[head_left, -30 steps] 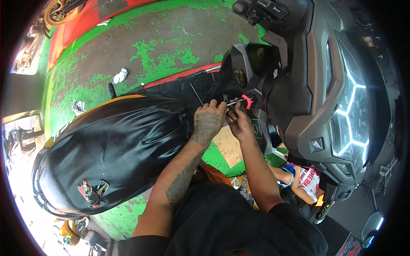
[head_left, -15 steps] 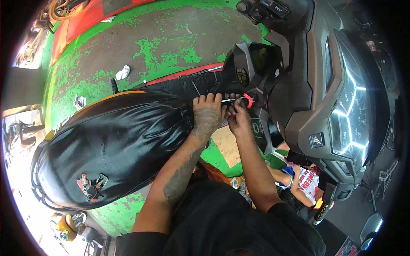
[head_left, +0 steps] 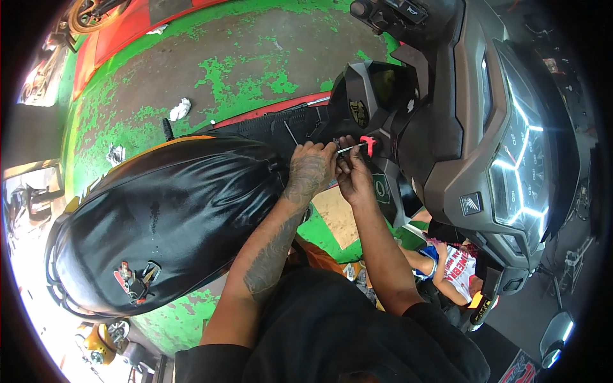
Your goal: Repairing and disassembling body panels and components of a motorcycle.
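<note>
My left hand (head_left: pixel 310 166), tattooed on the back, has its fingers curled around the near end of a thin metal rod (head_left: pixel 350 147) over the scooter floorboard. My right hand (head_left: pixel 352 175) sits just right of it, fingers pinched on the rod. The rod points to a pinkish-red piece (head_left: pixel 368 144) at the scooter's inner panel; whether they are joined I cannot tell. The exact end in my left hand is hidden by my fingers. A second slim rod (head_left: pixel 290 133) lies on the black floorboard (head_left: pixel 262 124).
A black seat (head_left: pixel 185 210) with keys (head_left: pixel 136 281) fills the left. The handlebar and lit display (head_left: pixel 520 166) stand right. Another person (head_left: pixel 447 277) is at lower right, near cardboard (head_left: pixel 335 217). Crumpled white scraps (head_left: pixel 181 108) lie on the green-painted floor (head_left: pixel 249 64).
Both hands stay on the rod. My left hand's fingers have shifted and curled a little; my right fingers and the pinkish piece have moved slightly. The view has shifted a little.
</note>
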